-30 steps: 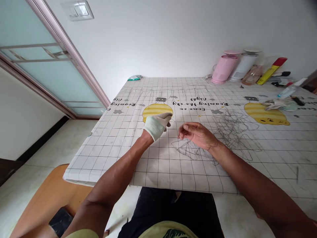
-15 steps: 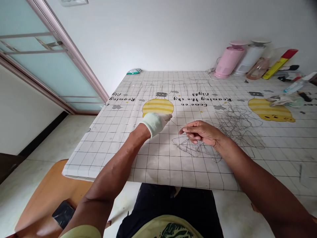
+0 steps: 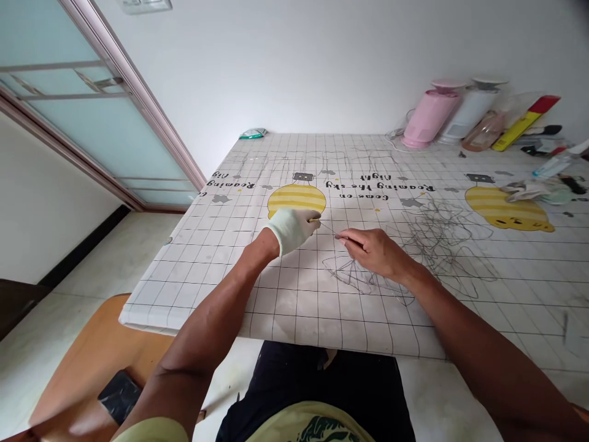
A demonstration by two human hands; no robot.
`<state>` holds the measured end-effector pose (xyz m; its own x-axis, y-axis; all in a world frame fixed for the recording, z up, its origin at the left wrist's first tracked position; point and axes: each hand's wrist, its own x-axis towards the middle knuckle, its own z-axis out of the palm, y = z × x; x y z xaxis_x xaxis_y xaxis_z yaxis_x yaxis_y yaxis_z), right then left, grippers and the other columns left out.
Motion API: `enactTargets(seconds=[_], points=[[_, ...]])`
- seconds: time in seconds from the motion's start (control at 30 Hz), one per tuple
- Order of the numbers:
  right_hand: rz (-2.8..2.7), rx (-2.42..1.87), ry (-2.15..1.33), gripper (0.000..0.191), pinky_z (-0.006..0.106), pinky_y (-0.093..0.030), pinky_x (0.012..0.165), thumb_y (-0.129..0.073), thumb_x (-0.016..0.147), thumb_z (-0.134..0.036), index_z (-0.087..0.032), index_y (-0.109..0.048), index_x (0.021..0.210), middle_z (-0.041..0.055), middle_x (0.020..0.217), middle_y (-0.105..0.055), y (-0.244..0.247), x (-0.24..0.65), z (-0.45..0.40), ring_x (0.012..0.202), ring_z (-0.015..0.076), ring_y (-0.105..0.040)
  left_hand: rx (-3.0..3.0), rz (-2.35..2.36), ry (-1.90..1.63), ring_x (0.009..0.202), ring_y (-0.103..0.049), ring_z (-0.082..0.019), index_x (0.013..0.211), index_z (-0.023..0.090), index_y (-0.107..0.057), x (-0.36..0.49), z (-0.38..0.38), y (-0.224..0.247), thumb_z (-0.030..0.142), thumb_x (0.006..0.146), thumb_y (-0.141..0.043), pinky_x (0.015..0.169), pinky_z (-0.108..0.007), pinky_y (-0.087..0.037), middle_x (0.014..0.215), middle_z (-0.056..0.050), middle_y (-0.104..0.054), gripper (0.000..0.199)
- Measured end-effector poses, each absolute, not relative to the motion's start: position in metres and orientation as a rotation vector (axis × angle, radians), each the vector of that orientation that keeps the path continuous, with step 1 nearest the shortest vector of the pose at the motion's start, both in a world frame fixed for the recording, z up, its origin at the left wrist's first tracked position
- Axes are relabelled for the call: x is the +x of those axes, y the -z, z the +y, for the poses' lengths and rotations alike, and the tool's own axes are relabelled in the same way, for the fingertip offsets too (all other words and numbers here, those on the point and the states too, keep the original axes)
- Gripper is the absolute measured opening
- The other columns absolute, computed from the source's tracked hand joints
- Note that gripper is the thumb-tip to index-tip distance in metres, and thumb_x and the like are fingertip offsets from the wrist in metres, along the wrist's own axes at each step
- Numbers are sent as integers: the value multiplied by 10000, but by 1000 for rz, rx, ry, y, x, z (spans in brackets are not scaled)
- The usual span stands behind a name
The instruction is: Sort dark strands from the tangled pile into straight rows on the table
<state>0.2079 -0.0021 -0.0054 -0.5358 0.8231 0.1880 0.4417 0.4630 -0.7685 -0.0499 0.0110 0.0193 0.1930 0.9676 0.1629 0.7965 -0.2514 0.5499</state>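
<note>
My left hand (image 3: 296,229), in a pale knitted glove, has its fingers closed on one end of a thin wire (image 3: 328,230) above the checked tablecloth. The short span runs rightward to my bare right hand (image 3: 376,250), whose thumb and forefinger pinch it. Under and in front of my right hand lies a loose loop of similar thin wire (image 3: 352,276). Just right of that hand spreads a larger tangle of grey wire (image 3: 435,233). The fingertips of my left hand partly hide what they grip.
Bent thin wires (image 3: 317,156) lie in a row along the table's far side. At back right stand a pink cylindrical device (image 3: 429,116), a white one (image 3: 469,113), a bottle (image 3: 483,132) and a yellow-red box (image 3: 524,124). A crumpled glove (image 3: 534,189) lies at right.
My right hand has turned, its fingers curling in to a tighter pinch on the wire. My left hand stays nearly in place. The view has shifted slightly.
</note>
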Motion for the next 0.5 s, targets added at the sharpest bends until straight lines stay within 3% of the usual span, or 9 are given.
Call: enactTargets(seconds=[0.17,0.27,0.4,0.5], points=[[-2107,-1069,-1011,313,297,-470,517,-580,1086,-460,-255,-801,1174,-8,685,-668,0,210,-3,505,138,-580,1957,1592,-864,843,-719,-191,964,230,-803,-61,2,-49,405,1063,-445,691,-271,-535,919,-43,-815,411],[-2049,-1057,-1067,342,295,-489,526,-587,1084,-499,-239,-794,1167,-5,694,-679,-5,212,-3,500,134,-594,1774,1683,-1043,835,-711,-197,1056,198,-820,-72,4,-55,493,1090,-412,707,-282,-555,979,-81,-839,504],[-1957,-1039,-1165,382,299,-497,544,-593,1080,-539,-222,-775,1193,-10,684,-673,-5,213,-1,498,131,-589,1790,1692,-1074,834,-712,-194,1139,217,-819,-76,7,-54,516,1087,-433,726,-288,-561,1048,-68,-839,491],[-1888,-1034,-1212,398,302,-484,523,-617,1067,-555,-207,-771,1183,-5,692,-671,-4,213,2,492,132,-587,1899,1673,-994,986,-731,-211,1231,244,-798,-70,6,-52,520,1067,-488,858,-298,-569,1129,-40,-825,447]])
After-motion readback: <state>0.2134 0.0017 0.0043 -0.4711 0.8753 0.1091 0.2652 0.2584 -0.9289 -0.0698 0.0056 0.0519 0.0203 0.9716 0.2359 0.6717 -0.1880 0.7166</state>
